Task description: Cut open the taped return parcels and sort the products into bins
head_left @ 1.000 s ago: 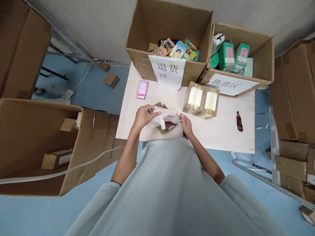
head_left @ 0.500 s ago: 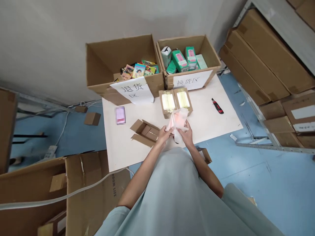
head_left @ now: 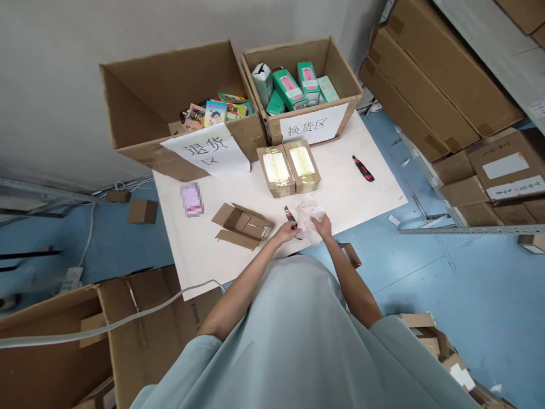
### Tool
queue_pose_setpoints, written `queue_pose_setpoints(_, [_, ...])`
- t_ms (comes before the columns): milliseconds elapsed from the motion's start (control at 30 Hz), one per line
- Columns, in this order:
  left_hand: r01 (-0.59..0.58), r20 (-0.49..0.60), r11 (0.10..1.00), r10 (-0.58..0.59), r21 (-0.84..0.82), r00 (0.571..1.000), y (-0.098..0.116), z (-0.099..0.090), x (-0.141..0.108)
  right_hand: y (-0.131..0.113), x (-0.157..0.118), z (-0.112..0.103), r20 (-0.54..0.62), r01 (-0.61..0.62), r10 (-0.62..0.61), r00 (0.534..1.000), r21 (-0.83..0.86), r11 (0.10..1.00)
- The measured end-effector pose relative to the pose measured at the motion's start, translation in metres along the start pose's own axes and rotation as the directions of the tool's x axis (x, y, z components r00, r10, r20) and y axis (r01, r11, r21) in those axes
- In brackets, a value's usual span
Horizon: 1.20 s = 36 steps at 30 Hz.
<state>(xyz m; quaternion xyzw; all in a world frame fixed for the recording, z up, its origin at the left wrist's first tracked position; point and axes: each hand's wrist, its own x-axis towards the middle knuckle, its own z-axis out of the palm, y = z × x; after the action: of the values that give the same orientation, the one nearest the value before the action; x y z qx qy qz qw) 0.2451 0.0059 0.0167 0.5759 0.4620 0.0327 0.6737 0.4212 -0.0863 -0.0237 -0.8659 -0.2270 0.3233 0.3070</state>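
Observation:
A crumpled, translucent white plastic bag (head_left: 309,215) with a faint pink tint is low over the front edge of the table. My left hand (head_left: 286,232) pinches its left edge, fingers closed. On its right side, my right hand (head_left: 322,226) grips the bag between thumb and fingers. A red-and-black utility knife (head_left: 290,215) shows just beyond my left fingers; whether they touch it I cannot tell. Left of my hands lies an opened small cardboard box (head_left: 244,226), flaps spread. Two taped cardboard boxes (head_left: 289,169) with pale labels stand side by side behind the bag.
At the back of the white table (head_left: 213,267) stand a large carton (head_left: 140,159) holding picture booklets and another carton (head_left: 344,119) with green boxes. A second utility knife (head_left: 363,168) lies right. A blurred purple packet (head_left: 192,199) lies left. Shelved cartons (head_left: 430,91) flank the right.
The bag has come down lower and looks flatter; the orange-pink patch in it has faded. The knife beside my left hand now shows. The whole view has shifted.

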Motion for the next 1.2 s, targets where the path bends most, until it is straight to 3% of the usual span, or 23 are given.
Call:
queue_pose_setpoints(67, [-0.048, -0.063, 0.998, 0.046, -0.036, 0.997, 0.004, -0.024, -0.011, -0.003, -0.005, 0.003, -0.061, 0.036, -0.04, 0.997, -0.056, 0.998])
queue_pose_setpoints(133, [-0.139, -0.194, 0.989, 0.128, -0.048, 0.973, 0.009, -0.059, -0.023, -0.009, -0.016, 0.011, -0.127, 0.126, -0.138, 0.982, -0.104, 0.987])
queue_pose_setpoints(200, [-0.232, -0.384, 0.971, 0.238, 0.064, 0.892, 0.011, -0.1, -0.037, -0.019, -0.032, 0.023, -0.113, 0.246, -0.261, 0.959, -0.131, 0.961])
queue_pose_setpoints(333, [-0.028, -0.691, 0.946, 0.255, 0.322, 0.676, 0.001, -0.179, -0.06, -0.051, -0.065, 0.044, 0.051, 0.469, -0.47, 0.881, -0.226, 0.854])
queue_pose_setpoints(367, [0.046, -0.729, 0.941, 0.228, 0.336, 0.646, -0.005, -0.193, -0.064, -0.061, -0.071, 0.046, 0.073, 0.523, -0.523, 0.849, -0.25, 0.815])
queue_pose_setpoints(433, [0.156, -0.753, 0.933, 0.154, 0.323, 0.64, -0.018, -0.211, -0.068, -0.079, -0.077, 0.049, 0.092, 0.612, -0.613, 0.785, -0.27, 0.744])
queue_pose_setpoints(467, [0.188, -0.748, 0.933, 0.114, 0.306, 0.654, -0.025, -0.215, -0.07, -0.087, -0.079, 0.05, 0.11, 0.637, -0.633, 0.766, -0.267, 0.723])
queue_pose_setpoints(533, [0.219, -0.726, 0.937, 0.051, 0.272, 0.686, -0.036, -0.217, -0.071, -0.099, -0.079, 0.054, 0.225, 0.627, -0.585, 0.779, -0.268, 0.732])
queue_pose_setpoints(600, [0.236, -0.713, 0.941, 0.007, 0.241, 0.701, -0.043, -0.213, -0.074, -0.107, -0.08, 0.062, 0.415, 0.56, -0.417, 0.809, -0.328, 0.761])
queue_pose_setpoints(700, [0.237, -0.713, 0.948, -0.018, 0.21, 0.701, -0.05, -0.206, -0.079, -0.115, -0.082, 0.08, 0.58, 0.524, -0.205, 0.788, -0.459, 0.717])
queue_pose_setpoints(800, [0.222, -0.752, 0.96, -0.018, 0.172, 0.658, -0.055, -0.207, -0.087, -0.129, -0.082, 0.1, 0.602, 0.565, -0.214, 0.77, -0.485, 0.668])
queue_pose_setpoints(967, [0.223, -0.844, 0.975, -0.121, -0.002, 0.523, -0.064, -0.226, -0.103, -0.173, -0.061, 0.13, 0.591, 0.615, -0.3, 0.749, -0.451, 0.647])
queue_pose_setpoints(1067, [0.219, -0.851, 0.974, -0.154, -0.047, 0.502, -0.068, -0.237, -0.11, -0.2, -0.045, 0.146, 0.595, 0.646, -0.348, 0.724, -0.409, 0.645])
queue_pose_setpoints(1200, [0.229, -0.831, 0.97, -0.197, -0.086, 0.52, -0.072, -0.237, -0.115, -0.212, -0.036, 0.157, 0.621, 0.669, -0.368, 0.692, -0.359, 0.651])
